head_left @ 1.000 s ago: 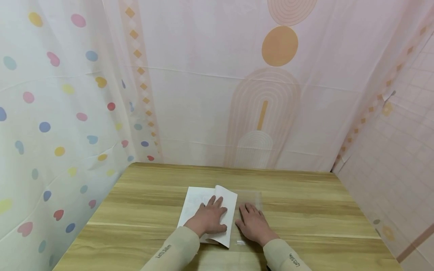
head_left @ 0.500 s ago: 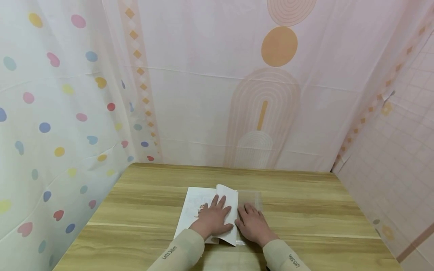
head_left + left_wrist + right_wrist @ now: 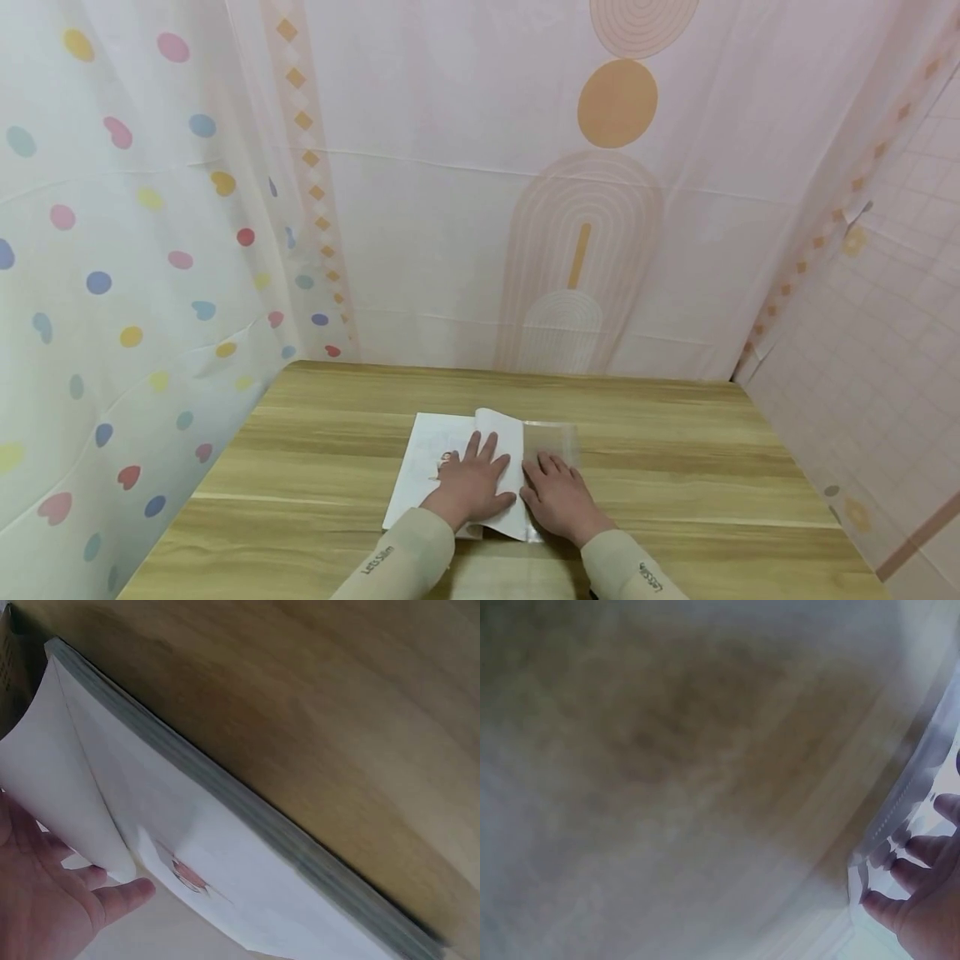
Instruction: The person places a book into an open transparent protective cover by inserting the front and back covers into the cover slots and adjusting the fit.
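A thick white-paged book [image 3: 415,471] lies on the table, a small reddish-brown printed figure [image 3: 445,460] on its page. Its right-hand leaf [image 3: 501,427] curves up from the fold. My left hand [image 3: 471,490] rests on that leaf with fingers spread; the left wrist view shows the book's page edges [image 3: 247,802] and the hand [image 3: 49,900] by the curved leaf. Just right of the book is a clear plastic cover [image 3: 550,435]. My right hand [image 3: 557,497] lies on it, fingers extended, fingertips close to the leaf's edge. The right wrist view shows the plastic's shiny edge [image 3: 904,799] by the fingers.
The wood-grain table [image 3: 675,467] extends around the book on all sides. Behind it hangs a pale patterned curtain [image 3: 435,250], with a dotted curtain [image 3: 150,308] at the left and a checked one [image 3: 877,350] at the right.
My left hand has moved slightly right, and the leaf's near corner has shifted right over the plastic. More of the printed figure shows. The right hand has stayed nearly still.
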A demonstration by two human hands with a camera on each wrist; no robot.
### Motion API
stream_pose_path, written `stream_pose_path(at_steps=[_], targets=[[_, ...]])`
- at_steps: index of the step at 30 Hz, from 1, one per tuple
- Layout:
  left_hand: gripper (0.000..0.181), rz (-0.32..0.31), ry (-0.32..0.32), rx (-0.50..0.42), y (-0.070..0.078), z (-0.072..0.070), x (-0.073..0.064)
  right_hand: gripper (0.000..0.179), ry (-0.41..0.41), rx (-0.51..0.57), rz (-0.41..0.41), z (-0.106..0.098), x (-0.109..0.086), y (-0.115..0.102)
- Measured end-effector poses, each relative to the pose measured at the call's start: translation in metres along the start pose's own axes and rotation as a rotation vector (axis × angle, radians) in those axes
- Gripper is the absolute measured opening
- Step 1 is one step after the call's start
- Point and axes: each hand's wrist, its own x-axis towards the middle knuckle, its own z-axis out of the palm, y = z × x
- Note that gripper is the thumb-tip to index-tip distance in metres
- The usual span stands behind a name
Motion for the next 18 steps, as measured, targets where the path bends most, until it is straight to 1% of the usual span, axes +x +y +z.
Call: stream_pose_path(at_steps=[6, 10, 12, 14, 18], targets=[[0.061, 0.041, 0.068, 0.007, 0.008, 0.005, 0.002, 0.047, 0.004, 0.012, 0.005, 0.001, 0.0, 0.0], [0.061, 0.044, 0.081, 0.0, 0.01, 0.006, 0.002, 0.048, 0.001, -0.019, 0.006, 0.003, -0.002, 0.0], [0.061, 0.057, 0.08, -0.031, 0.008, 0.007, 0.003, 0.049, -0.002, -0.036, 0.005, 0.002, -0.002, 0.0], [0.059, 0.075, 0.065, -0.085, 0.003, 0.007, 0.003, 0.049, -0.009, -0.047, 0.005, 0.003, -0.002, 0.001], [0.058, 0.134, 0.059, -0.211, -0.013, 0.006, 0.0, 0.049, -0.026, -0.05, 0.009, 0.002, -0.001, 0.002]])
